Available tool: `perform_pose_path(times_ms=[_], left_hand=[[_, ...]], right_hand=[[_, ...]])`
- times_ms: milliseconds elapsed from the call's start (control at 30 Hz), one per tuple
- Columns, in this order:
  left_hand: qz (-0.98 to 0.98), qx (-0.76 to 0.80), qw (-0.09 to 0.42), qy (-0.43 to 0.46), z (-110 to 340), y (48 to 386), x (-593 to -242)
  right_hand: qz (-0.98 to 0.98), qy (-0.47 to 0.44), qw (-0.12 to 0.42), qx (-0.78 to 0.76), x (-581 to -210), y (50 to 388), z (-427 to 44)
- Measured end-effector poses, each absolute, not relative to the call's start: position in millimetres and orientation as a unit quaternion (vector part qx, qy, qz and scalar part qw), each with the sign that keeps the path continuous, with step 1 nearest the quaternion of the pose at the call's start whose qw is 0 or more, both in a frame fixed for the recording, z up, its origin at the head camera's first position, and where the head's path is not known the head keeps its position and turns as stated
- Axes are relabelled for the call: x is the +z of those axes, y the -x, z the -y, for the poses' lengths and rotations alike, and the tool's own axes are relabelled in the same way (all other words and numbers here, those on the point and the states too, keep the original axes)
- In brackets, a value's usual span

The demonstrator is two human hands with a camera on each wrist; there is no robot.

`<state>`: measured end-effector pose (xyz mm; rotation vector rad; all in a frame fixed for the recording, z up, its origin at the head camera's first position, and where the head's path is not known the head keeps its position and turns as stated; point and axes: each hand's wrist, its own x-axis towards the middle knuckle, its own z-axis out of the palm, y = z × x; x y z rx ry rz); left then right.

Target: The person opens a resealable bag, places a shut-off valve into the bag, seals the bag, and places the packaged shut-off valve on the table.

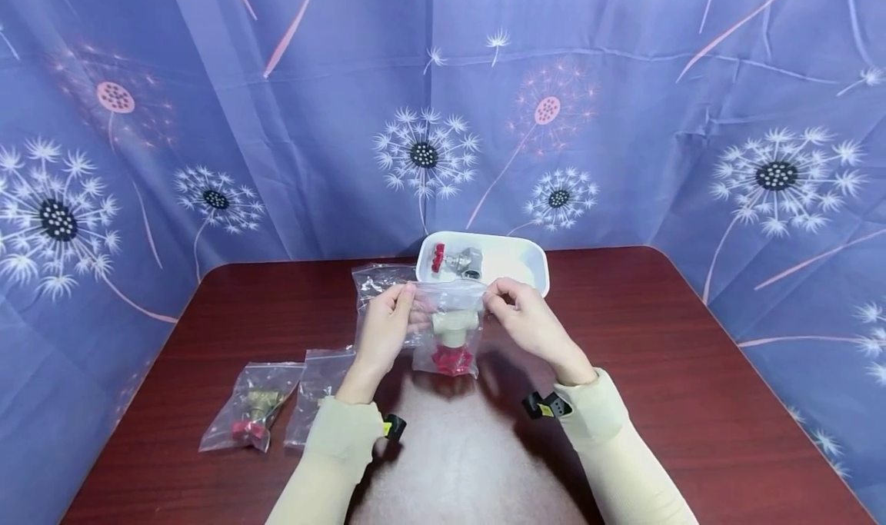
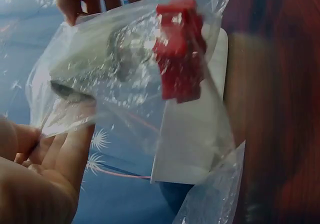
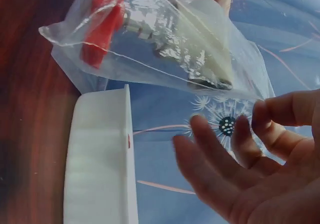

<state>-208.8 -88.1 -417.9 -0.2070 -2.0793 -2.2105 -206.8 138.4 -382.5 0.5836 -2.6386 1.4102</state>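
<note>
A clear zip bag (image 1: 424, 365) hangs upright over the table, its top edge stretched between both hands. Inside it sits a brass-coloured valve (image 1: 455, 323), its red handwheel (image 2: 180, 49) at the bottom. My left hand (image 1: 384, 327) pinches the bag's upper left corner between thumb and fingers, with some fingers behind the plastic. At the upper right corner, my right hand (image 1: 529, 321) pinches the edge; in the right wrist view its other fingers (image 3: 215, 144) are spread apart from the bag. Whether the bag's mouth is sealed cannot be told.
Behind the hands stands a white tray (image 1: 515, 264) holding another valve (image 1: 464, 262) with a red handwheel. A clear bag (image 1: 377, 277) lies left of the tray. At the table's left lie a bagged valve (image 1: 259, 406) and another bag (image 1: 318, 367), partly hidden by the left wrist.
</note>
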Motion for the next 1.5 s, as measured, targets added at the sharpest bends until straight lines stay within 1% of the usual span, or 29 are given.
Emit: perform_pose_path(times_ms=[67, 267, 333, 467, 667, 900, 1033, 1133, 1300, 1367, 1433, 1500], left_hand=[[0.673, -0.736, 0.031, 0.062, 87, 209, -418], [0.645, -0.762, -0.036, 0.041, 88, 212, -423], [0.637, -0.768, -0.058, 0.034, 88, 213, -426], [0.639, -0.765, -0.073, 0.031, 87, 215, -431], [0.671, -0.736, -0.067, 0.055, 87, 217, -439], [0.697, -0.713, -0.025, 0.076, 91, 218, -440], [0.73, -0.677, -0.01, 0.092, 96, 217, -435], [0.76, -0.64, -0.015, 0.111, 101, 215, -430], [0.798, -0.577, -0.066, 0.163, 109, 211, -423], [0.803, -0.563, -0.079, 0.179, 110, 209, -421], [0.803, -0.561, -0.08, 0.184, 109, 209, -421], [0.806, -0.56, -0.065, 0.18, 108, 210, -421]], right_hand=[[0.856, -0.189, 0.031, 0.48, -384, 210, -139], [0.789, -0.168, -0.055, 0.588, -395, 219, -142], [0.777, -0.164, -0.069, 0.603, -399, 222, -143], [0.764, -0.165, -0.084, 0.618, -404, 225, -145], [0.772, -0.166, -0.104, 0.605, -411, 229, -151], [0.769, -0.158, -0.127, 0.606, -413, 230, -157], [0.775, -0.15, -0.126, 0.601, -413, 229, -158], [0.783, -0.141, -0.121, 0.594, -412, 229, -158], [0.796, -0.134, -0.118, 0.578, -412, 230, -158], [0.798, -0.132, -0.118, 0.576, -411, 229, -158], [0.802, -0.131, -0.117, 0.571, -410, 229, -158], [0.809, -0.131, -0.114, 0.561, -409, 228, -159]])
